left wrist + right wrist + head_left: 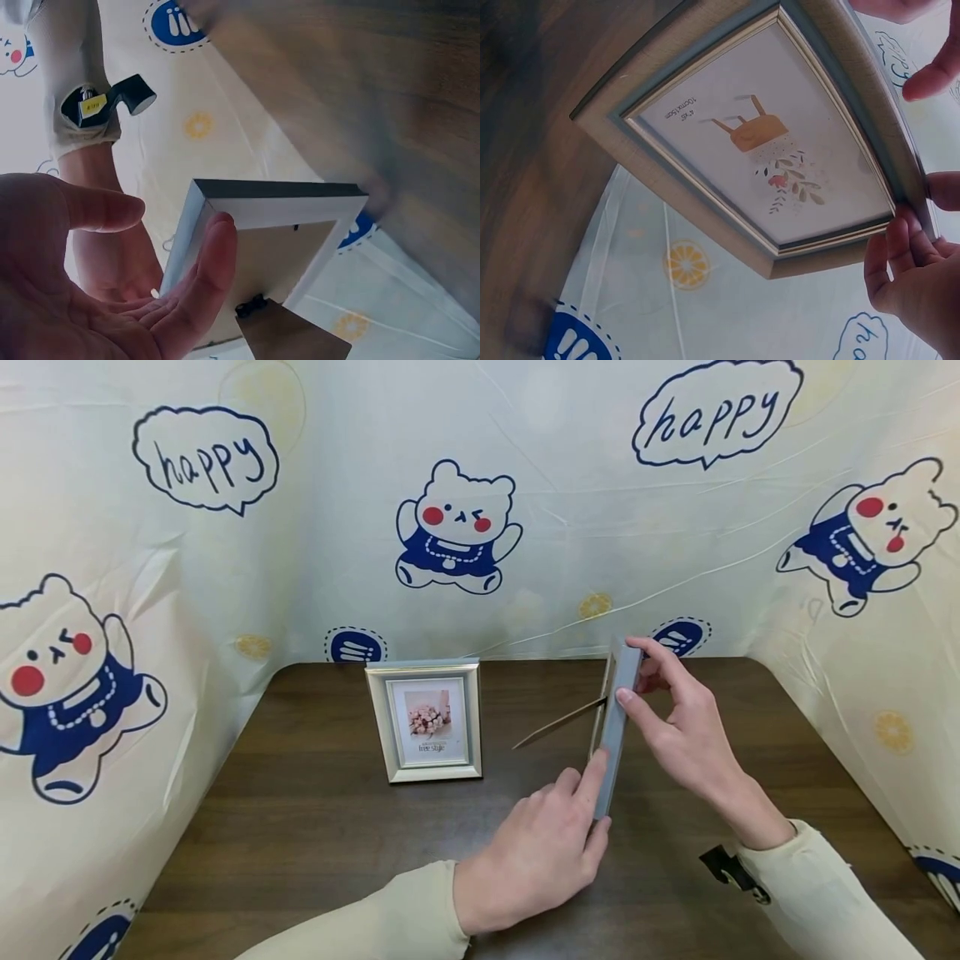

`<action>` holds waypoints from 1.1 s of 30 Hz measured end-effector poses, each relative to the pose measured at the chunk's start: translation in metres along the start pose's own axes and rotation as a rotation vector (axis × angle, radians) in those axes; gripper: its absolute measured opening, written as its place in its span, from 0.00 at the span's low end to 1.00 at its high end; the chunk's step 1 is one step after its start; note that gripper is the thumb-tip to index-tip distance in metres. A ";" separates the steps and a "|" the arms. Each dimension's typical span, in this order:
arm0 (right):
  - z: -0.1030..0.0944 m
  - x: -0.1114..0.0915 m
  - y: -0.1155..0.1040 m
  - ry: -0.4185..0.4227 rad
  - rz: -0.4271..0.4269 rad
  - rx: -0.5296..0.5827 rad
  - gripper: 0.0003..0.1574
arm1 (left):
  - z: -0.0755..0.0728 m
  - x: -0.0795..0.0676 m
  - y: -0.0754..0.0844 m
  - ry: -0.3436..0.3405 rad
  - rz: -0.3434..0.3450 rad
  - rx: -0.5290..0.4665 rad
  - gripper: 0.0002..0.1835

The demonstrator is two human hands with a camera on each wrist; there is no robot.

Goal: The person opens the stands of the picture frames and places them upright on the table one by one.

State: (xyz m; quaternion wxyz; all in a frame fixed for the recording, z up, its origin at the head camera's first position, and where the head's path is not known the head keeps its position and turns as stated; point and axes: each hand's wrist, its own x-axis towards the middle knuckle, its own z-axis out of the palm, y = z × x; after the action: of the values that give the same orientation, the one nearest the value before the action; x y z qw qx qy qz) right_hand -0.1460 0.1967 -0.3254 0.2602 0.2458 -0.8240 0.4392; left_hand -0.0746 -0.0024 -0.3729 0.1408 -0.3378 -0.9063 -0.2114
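My right hand point(686, 731) holds a picture frame point(621, 727) by its upper part, thumb on the narrow edge and fingers on the front. The frame stands edge-on, its back facing left. From that back a brown easel leg point(289, 330) juts out. The front, in the right wrist view, has a pale silvery border around a print point(761, 150) of a chair and flowers. My left hand point(536, 847) touches the frame's lower end, a fingertip point(220, 229) on the back rim. Its thumb point(109, 210) is apart from the frame in the left wrist view.
A second silvery frame point(381, 727) with a pink flower picture stands upright on the dark wooden table point(315, 835), left of my hands. Behind and beside the table hangs a pale cloth point(570, 527) printed with bears. A black strap piece point(731, 872) sits at my right cuff.
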 end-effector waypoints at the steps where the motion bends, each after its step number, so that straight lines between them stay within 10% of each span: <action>1: 0.000 0.000 0.000 0.002 0.000 0.000 0.37 | 0.001 0.000 0.001 0.012 0.006 0.006 0.39; 33: 0.007 0.007 -0.002 0.073 -0.012 -0.033 0.36 | 0.010 0.014 -0.001 0.140 0.004 0.047 0.34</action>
State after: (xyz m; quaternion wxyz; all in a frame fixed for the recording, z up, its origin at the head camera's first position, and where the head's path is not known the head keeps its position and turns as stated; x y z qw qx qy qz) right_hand -0.1514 0.1890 -0.3234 0.2969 0.2301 -0.8196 0.4325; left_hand -0.0866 0.0099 -0.3760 0.2120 -0.3205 -0.8984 -0.2128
